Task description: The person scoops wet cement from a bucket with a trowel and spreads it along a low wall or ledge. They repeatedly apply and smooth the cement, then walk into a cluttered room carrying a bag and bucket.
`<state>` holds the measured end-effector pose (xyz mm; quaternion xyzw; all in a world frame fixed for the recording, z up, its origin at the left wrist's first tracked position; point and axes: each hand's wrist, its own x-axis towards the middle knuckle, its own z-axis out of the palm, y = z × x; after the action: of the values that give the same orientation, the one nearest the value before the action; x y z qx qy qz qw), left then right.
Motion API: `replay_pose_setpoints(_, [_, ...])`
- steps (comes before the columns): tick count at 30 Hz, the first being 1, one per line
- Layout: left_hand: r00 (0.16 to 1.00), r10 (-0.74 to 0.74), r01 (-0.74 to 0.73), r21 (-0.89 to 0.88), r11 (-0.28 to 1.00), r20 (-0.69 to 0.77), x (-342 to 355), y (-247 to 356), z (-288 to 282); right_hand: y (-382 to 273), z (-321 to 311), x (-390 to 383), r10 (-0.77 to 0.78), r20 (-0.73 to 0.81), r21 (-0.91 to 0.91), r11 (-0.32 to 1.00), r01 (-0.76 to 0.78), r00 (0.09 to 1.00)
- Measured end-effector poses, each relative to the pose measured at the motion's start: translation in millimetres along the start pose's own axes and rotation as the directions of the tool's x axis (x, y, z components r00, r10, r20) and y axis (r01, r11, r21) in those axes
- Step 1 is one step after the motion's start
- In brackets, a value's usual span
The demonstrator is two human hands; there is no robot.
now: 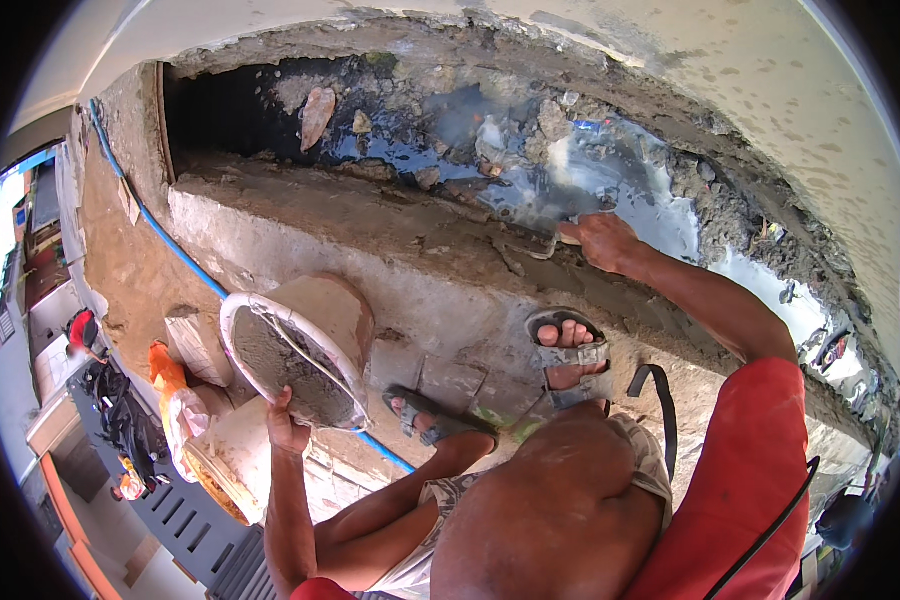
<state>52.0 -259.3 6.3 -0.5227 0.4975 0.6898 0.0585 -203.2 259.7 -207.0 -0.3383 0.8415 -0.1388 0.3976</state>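
Left hand (288, 434): fingers closed on rim of pale bucket (345, 308), grey mortar (295, 365) inside. Bucket sits left of the sandals (573, 352); blue hose (156, 226) passes behind it. Right hand (604, 242): closed round handle of small trowel (542, 250), held at the drain's muddy ledge (415, 232); blade outline unclear. Beyond ledge: murky water (665, 195) with rubble (553, 120). Farthest: stained cream wall (750, 60).

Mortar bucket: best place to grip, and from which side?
Grip the bucket by its rim, at the near edge, coming from the person's side, where the left hand holds it. The mouth appears tipped that way, exposing the lip. The handle lies across the mortar, likely a messier hold.
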Motion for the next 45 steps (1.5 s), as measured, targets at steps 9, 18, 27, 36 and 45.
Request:
replay_pose_setpoints(9, [1.0, -0.009, 0.008, -0.04, 0.999, -0.023, -2.0, -2.3, -1.7, -45.2, -22.7, -73.0, -0.088, -0.128, -0.121, 0.99, 0.073, 0.988])
replay_pose_setpoints(18, [0.995, 0.0, -0.004, -0.044, 0.999, -0.101, -16.5, 9.5, 19.5, -39.6, -35.9, -131.1, -0.129, -0.088, -0.184, 0.977, 0.111, 0.988])
replay_pose_setpoints(27, [0.996, 0.049, -0.049, 0.005, 0.999, -0.071, -34.6, 11.6, 30.1, 31.8, -16.8, -105.5, 0.26, -0.15, -0.038, 0.963, -0.268, 0.954])
replay_pose_setpoints(36, [0.984, 0.152, -0.153, -0.002, 0.988, -0.097, -53.1, 29.3, 60.2, 6.7, 13.7, -102.4, 0.197, 0.07, -0.017, 0.98, -0.197, 0.978])
replay_pose_setpoints(45, [0.966, 0.253, -0.251, 0.05, 0.967, -0.046, -68.0, 54.6, 101.9, -39.3, -41.4, -185.3, 0.082, -0.057, -0.187, 0.978, -0.091, 0.995])
